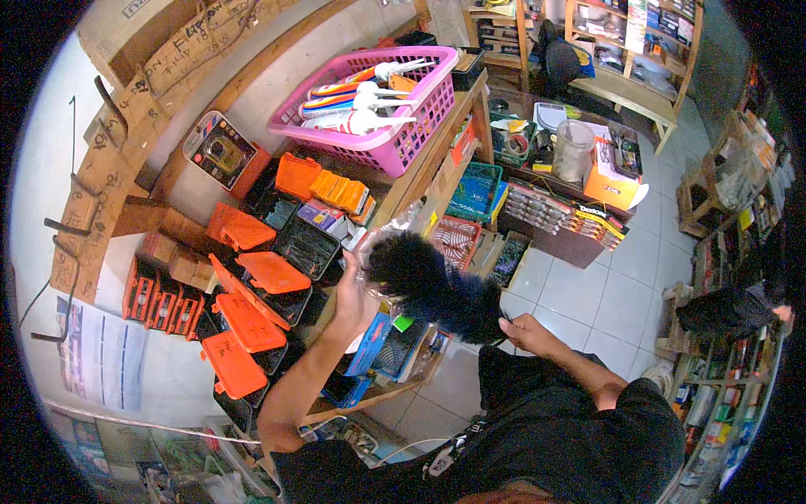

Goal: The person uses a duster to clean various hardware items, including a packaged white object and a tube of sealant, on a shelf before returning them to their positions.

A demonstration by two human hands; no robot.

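A fluffy black duster [434,290] spans the space between my two hands. My right hand [527,332] is closed on its lower right end. At the other end, my left hand [354,293] is raised beside a clear plastic bag [385,233] and touches the bag; its fingers are partly hidden, so its hold is unclear. Left of my left hand, black cases with orange lids [252,327] stand open on the shelf. A pink plastic basket [403,148] with several sealant cartridges [359,120] is above them.
Teal [475,192] and red [454,239] baskets sit on the lower shelf. A brown box of carded goods [541,233] stands at a glass counter with a clear jar [573,151]. Metal hooks [66,228] stick out at left. Another person's dark sleeve [724,312] shows at far right.
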